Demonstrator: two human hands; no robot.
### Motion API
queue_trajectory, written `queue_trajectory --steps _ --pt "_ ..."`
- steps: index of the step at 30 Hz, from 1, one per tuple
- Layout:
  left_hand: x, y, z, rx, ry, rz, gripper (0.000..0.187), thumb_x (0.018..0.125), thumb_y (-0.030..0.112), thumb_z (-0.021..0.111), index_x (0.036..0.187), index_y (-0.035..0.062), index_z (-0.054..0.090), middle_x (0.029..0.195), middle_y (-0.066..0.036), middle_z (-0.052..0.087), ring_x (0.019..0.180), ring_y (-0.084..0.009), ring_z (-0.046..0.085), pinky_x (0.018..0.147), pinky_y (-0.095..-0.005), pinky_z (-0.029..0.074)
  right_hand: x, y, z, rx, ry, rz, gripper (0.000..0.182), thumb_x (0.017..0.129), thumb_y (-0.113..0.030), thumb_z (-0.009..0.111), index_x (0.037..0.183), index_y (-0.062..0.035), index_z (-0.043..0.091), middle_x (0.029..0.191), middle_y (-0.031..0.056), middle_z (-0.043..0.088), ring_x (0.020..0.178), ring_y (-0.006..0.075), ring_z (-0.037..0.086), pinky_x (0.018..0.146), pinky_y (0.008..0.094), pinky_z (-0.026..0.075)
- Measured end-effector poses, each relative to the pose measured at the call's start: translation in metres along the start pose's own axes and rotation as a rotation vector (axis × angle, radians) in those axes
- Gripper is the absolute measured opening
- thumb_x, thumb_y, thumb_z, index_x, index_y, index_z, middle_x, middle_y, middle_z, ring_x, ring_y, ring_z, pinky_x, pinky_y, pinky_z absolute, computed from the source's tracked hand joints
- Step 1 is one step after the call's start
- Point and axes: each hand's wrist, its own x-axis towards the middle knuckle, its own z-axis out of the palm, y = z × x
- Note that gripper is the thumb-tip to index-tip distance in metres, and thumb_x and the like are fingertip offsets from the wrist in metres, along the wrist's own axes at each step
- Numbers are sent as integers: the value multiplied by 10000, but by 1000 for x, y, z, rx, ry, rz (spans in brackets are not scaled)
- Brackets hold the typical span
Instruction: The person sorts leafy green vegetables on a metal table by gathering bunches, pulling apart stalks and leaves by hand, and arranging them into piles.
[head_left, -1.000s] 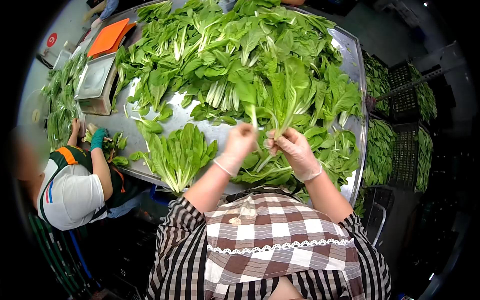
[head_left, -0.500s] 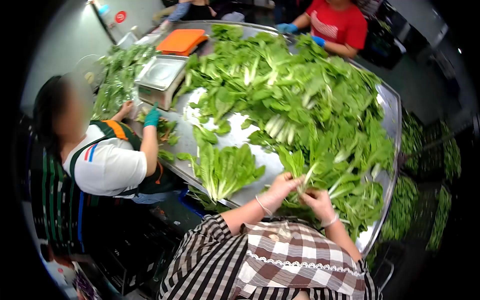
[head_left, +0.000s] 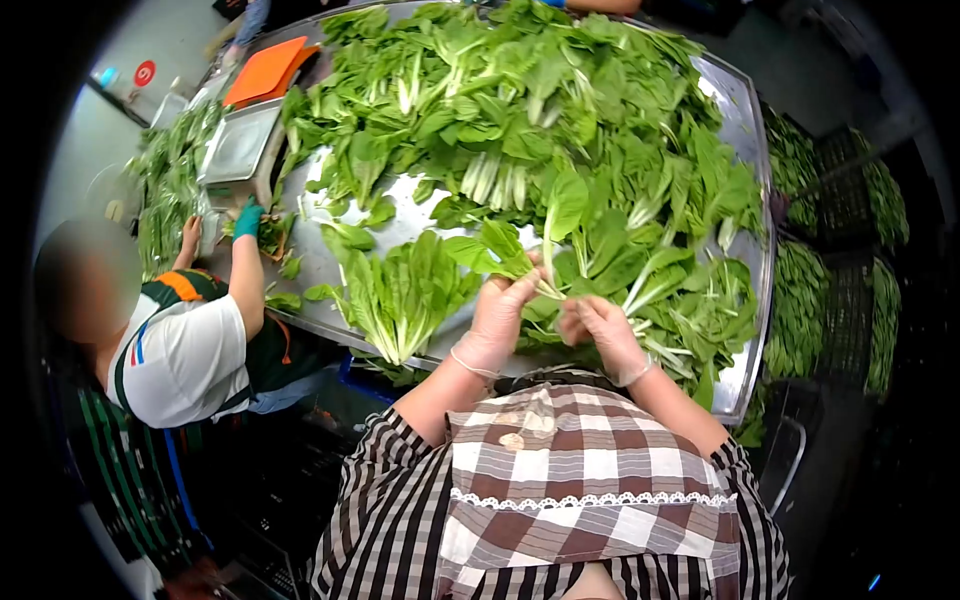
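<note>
In a clear glove, my left hand (head_left: 502, 312) is closed round the stems of a small bunch of leafy greens (head_left: 492, 250), whose leaves point up and left. My right hand (head_left: 603, 330), also gloved, is beside the stem ends with its fingers bent together; what they hold, if anything, is too small to make out. A fanned bundle of greens (head_left: 402, 290) lies on the metal table left of my hands. A large heap of loose greens (head_left: 600, 130) spreads beyond and to the right of them.
At the left, a co-worker (head_left: 185, 345) with a teal glove reaches beside a scale (head_left: 240, 145). Near the scale are an orange tray (head_left: 268, 70) and bagged greens (head_left: 170, 190). Crates of greens (head_left: 845, 300) stand right of the metal table (head_left: 752, 340). Another person's arm shows at the far edge.
The view has shifted, with the table higher in it. My left hand's bunch now leans left, and my right hand has moved slightly away from the stems. The co-worker's gloved hand is nearer the scale.
</note>
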Motion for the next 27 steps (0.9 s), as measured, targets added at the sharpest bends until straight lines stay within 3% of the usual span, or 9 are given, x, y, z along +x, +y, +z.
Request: queue_trajectory --steps 5,10,12,14,16,18,21,25,27 --pt "-14 -19 -5 12 -29 -38 363 898 103 652 1247 32 583 1124 -55 648 1047 -157 586 964 -323 423 7 -4 7 -2 -66 -120 192 899 -90 695 1033 34 635 844 17 626 721 83 553 649 227 457" --pt "-17 -22 -31 -221 -165 -334 462 897 235 694 1269 6 545 1023 -32 624 962 -142 580 910 -310 435 13 12 8 -168 -236 -64 124 898 -123 695 945 -13 662 805 -12 624 716 67 553 653 226 466" --pt "-20 -28 -34 -171 -104 -311 416 919 237 678 1245 8 557 1004 -27 609 952 -139 572 905 -317 440 15 8 6 -241 -292 -25 151 902 -170 694 927 -22 680 785 8 642 713 83 577 665 240 476" --pt "-18 -25 -30 -179 -72 -261 368 940 231 657 1223 13 569 1000 -26 599 946 -138 567 905 -326 442 22 -3 1 -512 -46 -252 183 886 -216 706 916 -36 702 771 38 666 715 98 607 678 258 493" --pt "-16 -23 -26 -245 -68 -189 317 961 218 630 1203 19 580 1011 -29 594 946 -141 568 911 -335 443 43 -13 -14 -733 307 -498 202 853 -242 714 854 -41 703 832 103 712 730 194 672 681 308 526" --pt "-13 -23 -26 -268 -55 -189 334 977 232 611 1244 39 556 1028 -32 594 935 -152 584 903 -346 469 59 -31 -23 -1108 468 -231 234 831 -276 730 825 -45 698 847 122 716 715 240 674 666 318 527" --pt "-12 -11 -20 -186 -31 -214 384 978 249 611 1303 62 526 1044 -36 612 936 -158 599 895 -343 486 80 -11 -42 -1294 399 -92 263 802 -294 750 833 -37 703 787 111 702 682 208 653 650 303 514" --pt "-9 -14 -21 -125 0 -211 443 970 265 623 1357 86 500 1075 -42 637 941 -152 612 891 -339 492 72 -2 -42 -529 280 -159 283 796 -274 745 859 -2 702 734 68 658 678 142 601 662 288 492" --pt "-7 -19 -20 -95 2 -207 482 949 276 658 1366 95 498 1096 -38 642 949 -140 616 889 -334 488 63 -2 -28 -717 300 -419 229 793 -258 730 826 -34 693 787 99 663 689 212 638 661 321 510"
